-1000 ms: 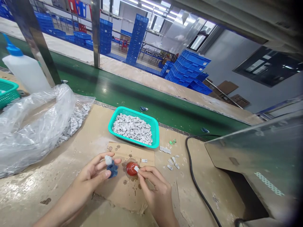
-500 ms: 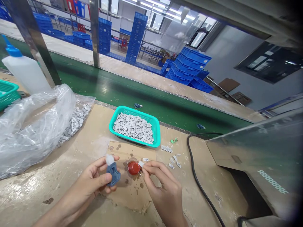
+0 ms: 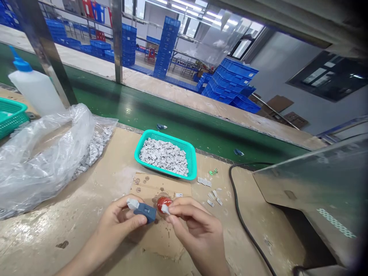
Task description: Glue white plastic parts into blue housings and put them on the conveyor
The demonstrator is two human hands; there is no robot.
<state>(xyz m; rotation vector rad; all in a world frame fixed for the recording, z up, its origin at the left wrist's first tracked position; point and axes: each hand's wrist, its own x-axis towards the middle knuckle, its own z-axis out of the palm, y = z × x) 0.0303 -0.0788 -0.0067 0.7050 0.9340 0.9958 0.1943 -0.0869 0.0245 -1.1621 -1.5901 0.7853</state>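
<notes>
Desk [image 3: 83, 205]. On it, beyond hands, teal basket [image 3: 194, 165] of small grey pieces. Left hand [image 3: 119, 216] pinching blue block [image 3: 147, 213], slot showing. Right hand [image 3: 199, 226] pinching small pale piece [image 3: 165, 209], near block but apart, over red wet-looking disc [image 3: 163, 201]. Step, seemingly: wetting piece. Next move likely calls for lining piece up with slot, block steady.

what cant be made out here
All in the head view:
Some fingertips of the left hand, behind the blue part.
Part of the red object, behind the grey piece in the right hand.
One end of the left basket, cut by the left edge.
Markings on the loose pieces, too small.
</notes>
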